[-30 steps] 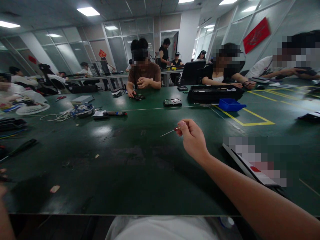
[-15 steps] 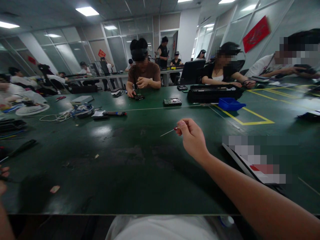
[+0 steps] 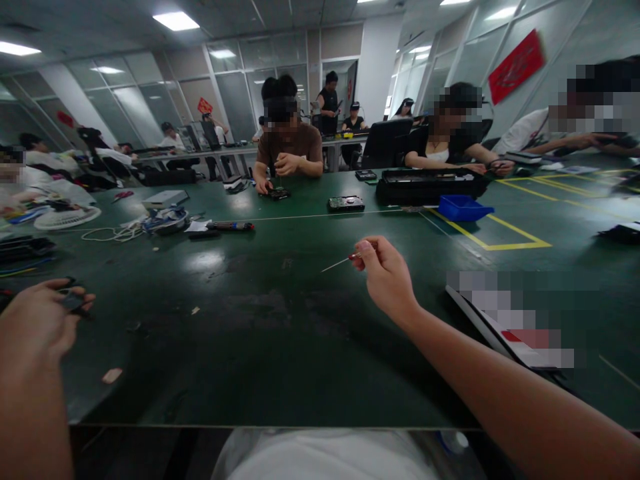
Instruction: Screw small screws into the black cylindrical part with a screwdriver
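Note:
My right hand (image 3: 387, 273) is held out over the middle of the green table, its fingers pinched round the red handle of a small screwdriver (image 3: 336, 264). The thin metal shaft points left and slightly down. At the left edge, my left hand (image 3: 43, 317) is closed on a small dark grey object (image 3: 73, 302), blurred and partly hidden by the fingers. The black screwdriver handle near there is mostly covered by this hand. A pale scrap (image 3: 112, 375) lies on the table to the right of my left forearm.
Across the table, a person in brown (image 3: 289, 150) works on a small dark part. A hard drive (image 3: 346, 203), a blue bin (image 3: 464, 208) and a long black casing (image 3: 431, 187) stand farther off. A marker-like tool (image 3: 230, 227) lies left of centre, papers (image 3: 520, 333) at right.
My left hand has come up and inward from the left edge, carrying the small dark object, and now covers the spot where the black-handled screwdriver lay. The right hand is nearly still.

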The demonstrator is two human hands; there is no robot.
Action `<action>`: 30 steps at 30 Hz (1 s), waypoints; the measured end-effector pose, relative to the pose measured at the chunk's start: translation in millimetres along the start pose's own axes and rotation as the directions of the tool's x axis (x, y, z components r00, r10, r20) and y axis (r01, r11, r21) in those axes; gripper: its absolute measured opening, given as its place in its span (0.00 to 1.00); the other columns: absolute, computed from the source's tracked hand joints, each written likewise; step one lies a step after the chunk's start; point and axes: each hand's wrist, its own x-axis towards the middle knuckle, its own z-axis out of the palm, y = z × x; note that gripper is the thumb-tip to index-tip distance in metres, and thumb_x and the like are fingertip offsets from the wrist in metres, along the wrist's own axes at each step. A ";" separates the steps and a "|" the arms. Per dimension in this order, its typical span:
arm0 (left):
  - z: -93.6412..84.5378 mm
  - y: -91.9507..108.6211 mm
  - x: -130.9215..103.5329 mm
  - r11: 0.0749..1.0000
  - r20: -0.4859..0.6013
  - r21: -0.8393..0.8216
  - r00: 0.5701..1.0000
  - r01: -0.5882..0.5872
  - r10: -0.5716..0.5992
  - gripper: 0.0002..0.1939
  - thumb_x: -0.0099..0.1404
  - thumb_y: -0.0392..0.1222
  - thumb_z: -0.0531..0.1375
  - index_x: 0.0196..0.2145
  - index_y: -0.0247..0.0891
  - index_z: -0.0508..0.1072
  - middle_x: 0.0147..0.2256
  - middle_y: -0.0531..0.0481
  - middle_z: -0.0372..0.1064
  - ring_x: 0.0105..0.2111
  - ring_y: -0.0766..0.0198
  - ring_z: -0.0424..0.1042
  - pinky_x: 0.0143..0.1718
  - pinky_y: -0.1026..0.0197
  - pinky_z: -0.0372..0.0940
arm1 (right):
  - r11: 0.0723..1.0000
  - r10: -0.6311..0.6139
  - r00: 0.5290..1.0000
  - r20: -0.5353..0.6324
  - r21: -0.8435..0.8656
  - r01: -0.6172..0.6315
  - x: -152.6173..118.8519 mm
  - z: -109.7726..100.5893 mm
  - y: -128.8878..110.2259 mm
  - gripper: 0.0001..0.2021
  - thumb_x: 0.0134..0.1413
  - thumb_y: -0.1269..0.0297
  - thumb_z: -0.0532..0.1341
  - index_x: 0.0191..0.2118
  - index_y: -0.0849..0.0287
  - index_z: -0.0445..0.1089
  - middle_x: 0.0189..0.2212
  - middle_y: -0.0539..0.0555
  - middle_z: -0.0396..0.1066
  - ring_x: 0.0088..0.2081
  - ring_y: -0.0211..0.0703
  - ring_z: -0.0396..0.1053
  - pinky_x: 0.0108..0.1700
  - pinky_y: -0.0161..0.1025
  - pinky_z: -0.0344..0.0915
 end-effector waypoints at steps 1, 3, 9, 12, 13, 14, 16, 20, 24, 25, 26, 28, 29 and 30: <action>11.1 2.7 -0.8 0.998 -0.003 -0.051 1.000 -0.031 0.031 0.12 0.61 0.24 0.50 0.36 0.39 0.62 0.23 0.60 0.63 0.29 0.73 0.65 0.31 0.72 0.68 | 1.000 0.003 1.000 0.001 0.001 -0.003 0.0 -0.4 -0.2 0.12 0.67 0.55 0.53 0.38 0.55 0.67 0.29 0.51 0.72 0.31 0.42 0.70 0.36 0.41 0.65; 36.9 14.2 -8.6 0.995 -0.052 -0.087 0.997 0.056 -0.061 0.15 0.54 0.20 0.49 0.34 0.37 0.63 0.24 0.58 0.62 0.29 0.71 0.66 0.34 0.67 0.69 | 1.000 0.015 1.000 0.013 -0.002 -0.015 -0.1 -1.6 -0.4 0.12 0.67 0.54 0.53 0.38 0.55 0.67 0.29 0.52 0.72 0.32 0.42 0.70 0.36 0.42 0.65; 123.9 43.8 -48.2 0.984 0.382 -0.171 0.924 0.055 0.015 0.23 0.51 0.23 0.51 0.45 0.36 0.65 0.27 0.54 0.65 0.28 0.65 0.68 0.35 0.62 0.66 | 0.999 0.043 0.997 0.061 0.010 -0.044 0.0 -3.3 2.2 0.10 0.66 0.55 0.54 0.40 0.55 0.67 0.32 0.52 0.73 0.36 0.44 0.71 0.40 0.44 0.66; 163.6 44.9 -68.0 0.987 0.565 -0.156 0.823 0.035 0.060 0.20 0.55 0.28 0.52 0.47 0.36 0.65 0.27 0.52 0.67 0.27 0.64 0.67 0.31 0.63 0.63 | 0.999 0.045 0.998 0.043 0.028 -0.046 0.1 -3.0 2.0 0.09 0.65 0.58 0.54 0.41 0.55 0.67 0.33 0.52 0.74 0.36 0.44 0.71 0.41 0.44 0.66; 175.9 44.8 -75.1 0.990 0.620 -0.142 0.781 0.022 0.072 0.19 0.56 0.30 0.53 0.47 0.35 0.65 0.28 0.51 0.67 0.27 0.63 0.68 0.31 0.62 0.63 | 0.999 0.041 0.999 0.033 0.028 -0.042 0.2 -3.0 1.2 0.09 0.65 0.58 0.54 0.41 0.55 0.68 0.33 0.53 0.74 0.36 0.44 0.71 0.40 0.44 0.66; 187.4 44.8 -82.7 0.993 0.676 -0.121 0.733 0.009 0.076 0.17 0.58 0.32 0.53 0.47 0.35 0.66 0.28 0.50 0.68 0.27 0.63 0.67 0.30 0.62 0.61 | 0.999 0.036 0.999 0.025 0.020 -0.037 0.3 -3.2 0.1 0.10 0.65 0.57 0.54 0.41 0.55 0.68 0.33 0.53 0.74 0.35 0.44 0.72 0.39 0.44 0.66; 207.9 45.0 -98.9 0.994 0.753 -0.110 0.650 -0.028 0.102 0.16 0.59 0.35 0.52 0.46 0.35 0.66 0.27 0.50 0.67 0.27 0.62 0.67 0.30 0.61 0.61 | 0.999 0.032 0.999 0.026 -0.020 -0.031 0.4 -3.6 -2.6 0.11 0.65 0.55 0.55 0.39 0.56 0.69 0.30 0.52 0.74 0.33 0.44 0.72 0.37 0.43 0.65; 237.8 39.0 -129.4 0.960 0.836 -0.039 0.517 -0.278 0.184 0.20 0.59 0.39 0.57 0.50 0.38 0.66 0.35 0.49 0.68 0.33 0.60 0.68 0.37 0.58 0.63 | 0.994 0.034 0.999 0.014 -0.105 -0.033 0.0 -3.5 -6.4 0.15 0.63 0.50 0.57 0.33 0.56 0.71 0.24 0.50 0.71 0.27 0.41 0.68 0.31 0.40 0.61; 255.6 16.6 -143.2 0.875 0.810 0.036 0.527 -0.483 0.257 0.27 0.56 0.31 0.59 0.54 0.38 0.63 0.46 0.45 0.68 0.41 0.58 0.70 0.45 0.55 0.64 | 0.998 -0.004 1.000 -0.022 -0.062 0.002 -1.5 -2.5 -5.8 0.15 0.63 0.51 0.58 0.31 0.56 0.69 0.23 0.49 0.69 0.25 0.39 0.65 0.29 0.39 0.60; 258.3 9.8 -143.2 0.867 0.800 0.041 0.536 -0.497 0.269 0.24 0.58 0.31 0.59 0.52 0.37 0.64 0.47 0.44 0.69 0.43 0.57 0.70 0.47 0.54 0.64 | 0.999 -0.015 1.000 -0.026 -0.036 0.014 -1.8 -2.5 -5.2 0.14 0.64 0.52 0.58 0.32 0.56 0.69 0.23 0.49 0.69 0.26 0.39 0.66 0.30 0.39 0.61; 260.3 3.4 -142.2 0.863 0.794 0.042 0.541 -0.503 0.277 0.21 0.59 0.32 0.60 0.51 0.38 0.66 0.46 0.44 0.69 0.44 0.57 0.70 0.49 0.53 0.64 | 1.000 -0.027 0.999 -0.027 -0.007 0.027 -2.2 -2.5 -4.5 0.13 0.64 0.54 0.57 0.33 0.56 0.69 0.24 0.49 0.70 0.27 0.40 0.67 0.31 0.39 0.62; 262.0 -6.9 -138.3 0.855 0.802 0.029 0.522 -0.518 0.289 0.17 0.61 0.36 0.62 0.48 0.39 0.69 0.45 0.46 0.71 0.45 0.55 0.71 0.50 0.52 0.65 | 0.997 -0.048 0.999 -0.019 0.059 0.049 -2.7 -2.6 -2.7 0.11 0.64 0.56 0.57 0.36 0.56 0.70 0.27 0.50 0.73 0.29 0.40 0.70 0.34 0.40 0.66; 261.9 -10.6 -136.1 0.848 0.810 0.010 0.501 -0.529 0.303 0.16 0.60 0.36 0.63 0.47 0.40 0.71 0.45 0.47 0.72 0.45 0.55 0.71 0.50 0.52 0.65 | 0.994 -0.054 0.999 -0.006 0.092 0.054 -2.9 -2.7 -1.7 0.10 0.64 0.56 0.57 0.38 0.56 0.70 0.28 0.50 0.74 0.31 0.41 0.72 0.36 0.41 0.67; 261.2 -13.2 -134.2 0.840 0.816 -0.014 0.479 -0.543 0.324 0.16 0.60 0.36 0.64 0.47 0.41 0.72 0.45 0.48 0.73 0.45 0.55 0.71 0.51 0.52 0.65 | 0.991 -0.055 0.998 0.012 0.119 0.053 -3.1 -2.6 -0.6 0.09 0.64 0.56 0.57 0.39 0.56 0.70 0.30 0.51 0.75 0.32 0.41 0.73 0.37 0.41 0.69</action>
